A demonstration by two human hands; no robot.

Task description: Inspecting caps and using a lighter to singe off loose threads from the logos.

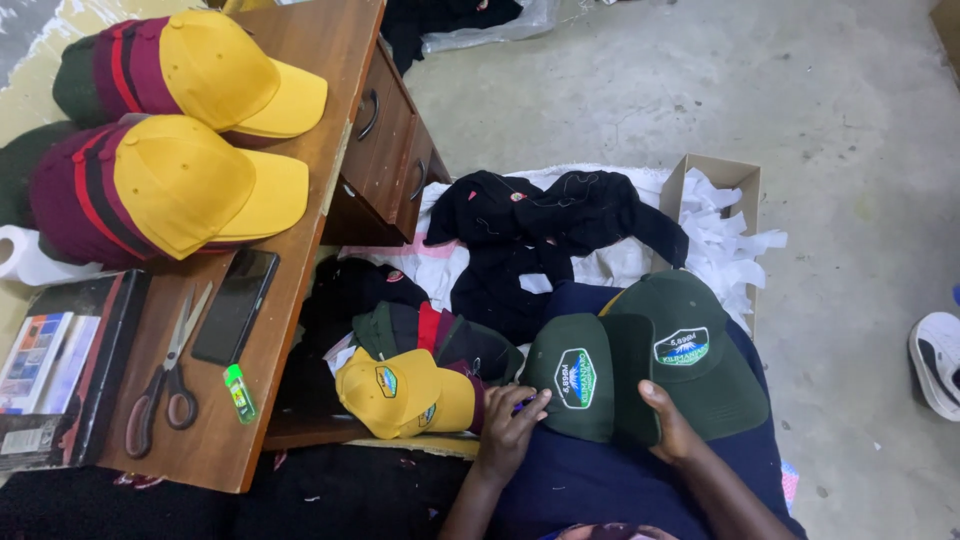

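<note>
Two dark green caps with oval front patches lie on my lap, one [575, 375] on the left and one [690, 350] on the right. My right hand [668, 420] grips the brim edge between them. My left hand [510, 425] rests with curled fingers against the left green cap, beside a yellow-fronted cap [400, 390]. I cannot tell if the left hand holds anything small. Behind the yellow cap sits a stack of dark, red-striped caps [430, 330].
A wooden desk [300, 170] stands at left with two piles of yellow and maroon caps [170, 185], scissors [165, 375], a phone [235, 305] and a green lighter [238, 392]. Black caps [540, 215] lie on white paper by a cardboard box [720, 175]. Another person's white shoe [938, 360] is at right.
</note>
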